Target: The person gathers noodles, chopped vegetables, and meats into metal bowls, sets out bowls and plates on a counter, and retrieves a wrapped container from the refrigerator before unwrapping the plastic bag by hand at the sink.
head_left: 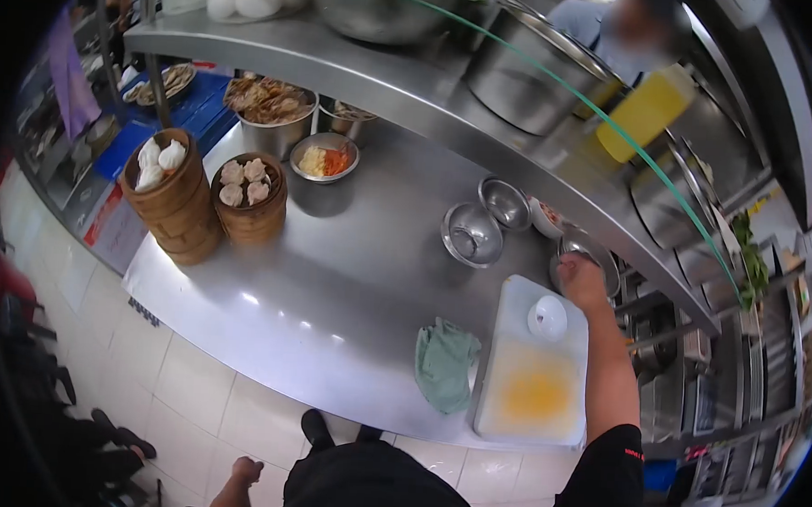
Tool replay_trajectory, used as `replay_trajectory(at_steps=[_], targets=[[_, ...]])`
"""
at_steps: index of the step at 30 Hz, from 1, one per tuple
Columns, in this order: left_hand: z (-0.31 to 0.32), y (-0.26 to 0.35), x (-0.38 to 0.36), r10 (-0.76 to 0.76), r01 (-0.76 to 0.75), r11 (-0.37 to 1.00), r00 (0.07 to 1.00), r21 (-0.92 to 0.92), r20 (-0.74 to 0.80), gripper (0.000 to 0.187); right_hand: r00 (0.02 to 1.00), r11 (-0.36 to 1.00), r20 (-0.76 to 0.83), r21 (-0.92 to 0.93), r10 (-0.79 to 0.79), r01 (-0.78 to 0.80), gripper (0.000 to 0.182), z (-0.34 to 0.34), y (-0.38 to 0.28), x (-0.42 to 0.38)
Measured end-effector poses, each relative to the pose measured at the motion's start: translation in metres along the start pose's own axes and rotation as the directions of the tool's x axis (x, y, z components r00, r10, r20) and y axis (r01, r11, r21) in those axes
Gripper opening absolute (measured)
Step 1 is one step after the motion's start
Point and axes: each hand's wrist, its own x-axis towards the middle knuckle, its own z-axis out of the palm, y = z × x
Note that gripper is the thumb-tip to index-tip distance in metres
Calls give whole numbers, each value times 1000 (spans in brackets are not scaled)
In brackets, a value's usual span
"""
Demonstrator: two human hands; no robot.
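Note:
My right hand (581,279) reaches over a metal bowl (610,269) at the table's right side; its fingers are curled in, and what they hold, if anything, is hidden. Below that arm lies a white cutting board (495,387) with a yellow-orange stain. A small white bowl (548,318) sits at its upper part. Left of the board is a crumpled green cloth (446,366). Down by my side, away from the table, my left hand (247,471) hangs with its fingers curled and nothing visible in them.
Bamboo steamers with buns (174,214) and dumplings (252,218) stand at the left. Behind them are a pot of brown food (279,132) and a bowl of yellow and orange bits (325,160). Two metal bowls (473,236) sit mid-table. A loaded steel shelf (388,64) overhangs the back.

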Motion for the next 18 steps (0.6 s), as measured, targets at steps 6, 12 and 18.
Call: replay_trajectory(at_steps=[6, 12, 18], targets=[[63, -8, -64, -245, 242, 905, 969, -350, 37, 32, 984, 936, -164, -351, -77, 15, 21, 48, 92, 112], [134, 57, -127, -208, 174, 742, 978, -647, 24, 31, 1000, 953, 12, -303, -25, 27, 20, 81, 129, 189], [149, 57, -124, -259, 231, 868, 966, -440, -4, 37, 994, 975, 107, -221, -2, 26, 19, 114, 147, 218]])
